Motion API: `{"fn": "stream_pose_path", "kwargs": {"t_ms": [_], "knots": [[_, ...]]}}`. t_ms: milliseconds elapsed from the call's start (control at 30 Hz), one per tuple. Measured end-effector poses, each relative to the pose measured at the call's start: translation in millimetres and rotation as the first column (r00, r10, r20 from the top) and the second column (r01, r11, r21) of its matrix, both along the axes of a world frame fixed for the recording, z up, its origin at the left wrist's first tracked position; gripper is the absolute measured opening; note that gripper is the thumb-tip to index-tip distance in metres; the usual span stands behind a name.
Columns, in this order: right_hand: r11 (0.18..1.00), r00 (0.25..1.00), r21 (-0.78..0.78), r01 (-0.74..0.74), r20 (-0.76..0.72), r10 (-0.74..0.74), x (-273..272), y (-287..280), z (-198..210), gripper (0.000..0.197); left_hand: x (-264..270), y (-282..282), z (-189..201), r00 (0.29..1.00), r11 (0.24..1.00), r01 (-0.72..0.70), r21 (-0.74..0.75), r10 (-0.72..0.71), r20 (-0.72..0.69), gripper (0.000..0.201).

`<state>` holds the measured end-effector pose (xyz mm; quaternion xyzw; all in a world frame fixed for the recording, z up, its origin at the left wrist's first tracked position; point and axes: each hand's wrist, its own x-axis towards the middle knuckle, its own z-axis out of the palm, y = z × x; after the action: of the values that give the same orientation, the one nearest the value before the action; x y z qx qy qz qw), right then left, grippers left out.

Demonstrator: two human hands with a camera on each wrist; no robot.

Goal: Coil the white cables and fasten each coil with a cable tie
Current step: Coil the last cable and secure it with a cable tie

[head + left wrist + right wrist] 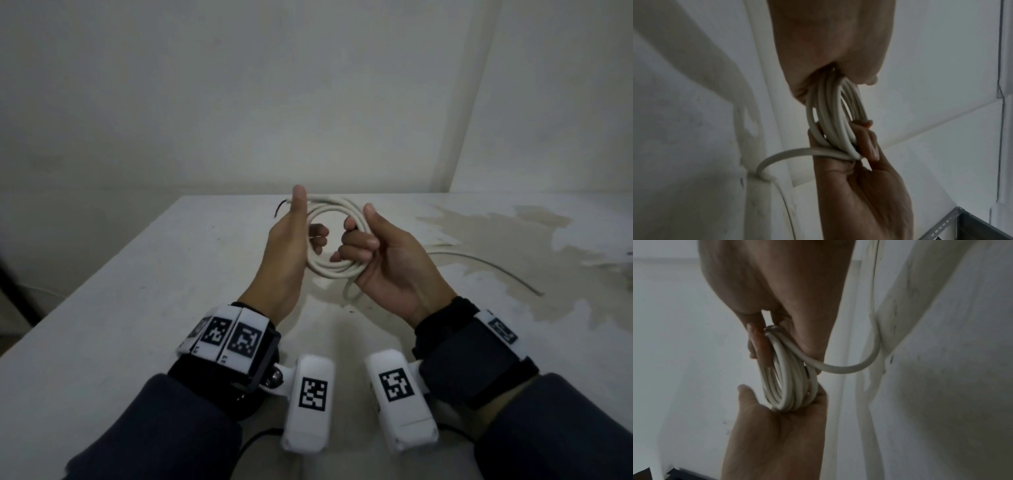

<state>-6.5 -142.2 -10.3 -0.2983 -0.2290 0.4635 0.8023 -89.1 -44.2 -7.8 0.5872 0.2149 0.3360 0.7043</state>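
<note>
Your white wrist-worn cameras (310, 401) hover over the stained white surface (137, 274) before pale walls. At twelve o'clock, your left hand (287, 246) and right hand (383, 260) curl fingers around the coiled white round cable (329, 267).

In front of me stands a white table (144, 274), its top marked by a large brownish stain (534, 246) on the right side. Behind it rises a pale, bare wall (239, 85). From my left wrist view, a perforated grey metal bracket (953, 225) shows low in the corner.
</note>
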Motion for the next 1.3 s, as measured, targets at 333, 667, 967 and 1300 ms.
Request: {"fn": "stream_pose_path", "kwargs": {"t_ms": [333, 667, 967, 1300], "knots": [[0.969, 0.993, 0.248, 0.018, -0.121, 0.013, 10, -10, 12, 0.035, -2, -15, -6, 0.647, 0.769, 0.491, -0.410, -0.637, -0.419, 0.058], [0.987, 0.979, 0.113, 0.117, -0.183, -0.095, 10, -2, -3, 0.039, 2, -2, -3, 0.960, 0.955, 0.028, -0.294, 0.057, 0.276, 0.029], [0.999, 0.984, 0.038, -0.004, -0.180, 0.011, 12, -6, -5, 0.031, -5, 1, 0, 0.969, 0.988, 0.121, -0.099, -0.096, 0.226, 0.030], [0.999, 0.996, 0.031, 0.014, -0.085, -0.011, 5, -5, -4, 0.029, -3, 8, 4, 0.942, 0.933, 0.279, -0.225, -0.221, 0.253, 0.025]]}}
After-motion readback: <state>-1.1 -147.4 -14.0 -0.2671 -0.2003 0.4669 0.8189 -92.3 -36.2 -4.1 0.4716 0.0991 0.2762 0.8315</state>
